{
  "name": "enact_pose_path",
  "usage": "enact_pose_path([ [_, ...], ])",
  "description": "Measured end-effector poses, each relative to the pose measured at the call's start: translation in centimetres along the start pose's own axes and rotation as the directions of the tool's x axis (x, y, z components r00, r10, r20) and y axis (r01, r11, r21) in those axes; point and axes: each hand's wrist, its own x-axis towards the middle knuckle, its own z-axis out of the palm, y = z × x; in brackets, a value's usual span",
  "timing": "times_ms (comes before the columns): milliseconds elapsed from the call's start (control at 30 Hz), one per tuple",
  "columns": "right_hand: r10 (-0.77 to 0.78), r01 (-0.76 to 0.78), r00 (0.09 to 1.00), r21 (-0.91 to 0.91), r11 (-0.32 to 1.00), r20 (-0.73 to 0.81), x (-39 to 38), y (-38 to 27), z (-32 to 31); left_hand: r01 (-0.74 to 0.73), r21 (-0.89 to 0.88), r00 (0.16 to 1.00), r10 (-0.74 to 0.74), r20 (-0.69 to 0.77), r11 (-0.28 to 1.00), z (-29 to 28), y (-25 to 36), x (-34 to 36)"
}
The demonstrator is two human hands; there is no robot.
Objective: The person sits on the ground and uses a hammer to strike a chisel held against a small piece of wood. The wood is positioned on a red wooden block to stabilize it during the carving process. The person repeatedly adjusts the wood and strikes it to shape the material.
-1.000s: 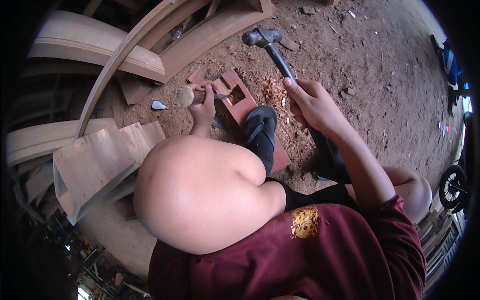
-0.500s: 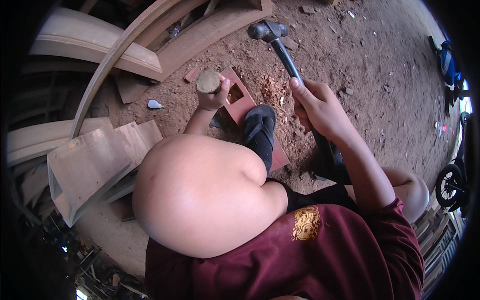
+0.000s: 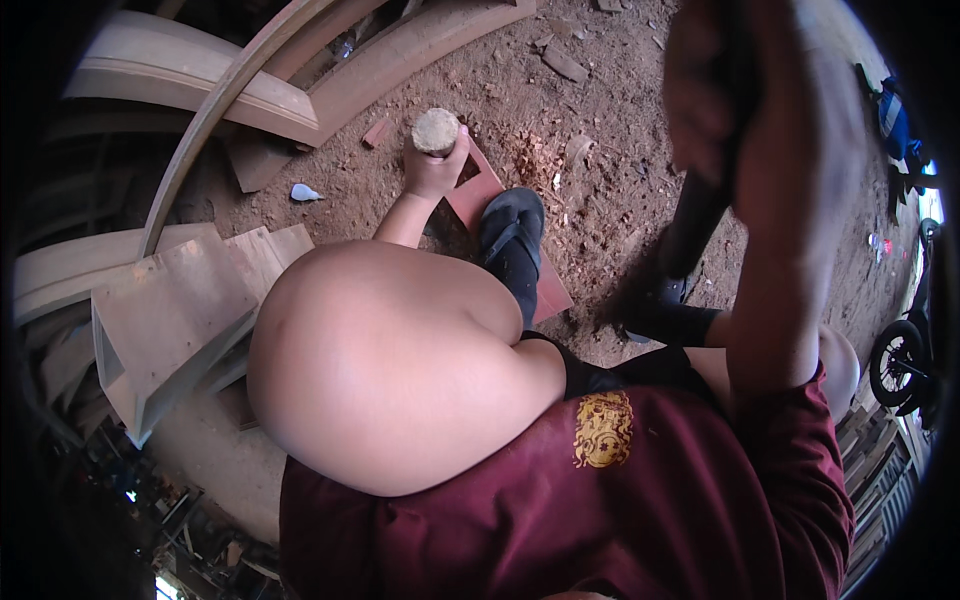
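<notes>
My left hand is closed around an upright chisel; only the round, worn top of its wooden handle shows, and the blade is hidden under the hand. Beneath it lies a reddish wooden board with a cut hole partly covered by my fingers. Raised high and close to the camera, my right hand grips a hammer. Motion smears the hand, and of the hammer only the dark handle is visible. My sandalled foot rests on the board.
Wood chips lie on the dirt floor beside the board. Curved timber frames fill the upper left, with a box-like wooden piece below them. A small white bottle lies left of my hand. A wheel stands far right.
My right hand has swung the hammer up toward the camera, and its head has gone from sight. My left hand still holds the chisel at the board.
</notes>
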Motion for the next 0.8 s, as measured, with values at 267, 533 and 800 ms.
enact_pose_path([
  [267,0.24,0.076,0.914,-0.719,0.691,0.327,-2.1,15.3,1.7,0.139,0.228,0.986,-0.155,0.053,0.964,0.0,-1.4,0.6],
  [533,-0.213,0.259,0.964,-0.374,0.891,0.158,0.3,4.6,2.6,0.082,-0.046,0.996,-0.084,-0.037,0.996,0.3,-2.2,0.0],
  [800,0.518,-0.352,0.831,-0.529,0.772,0.202,-2.4,17.9,0.7,0.235,-0.048,0.971,-0.237,-0.024,0.971,0.8,-2.3,0.7],
])
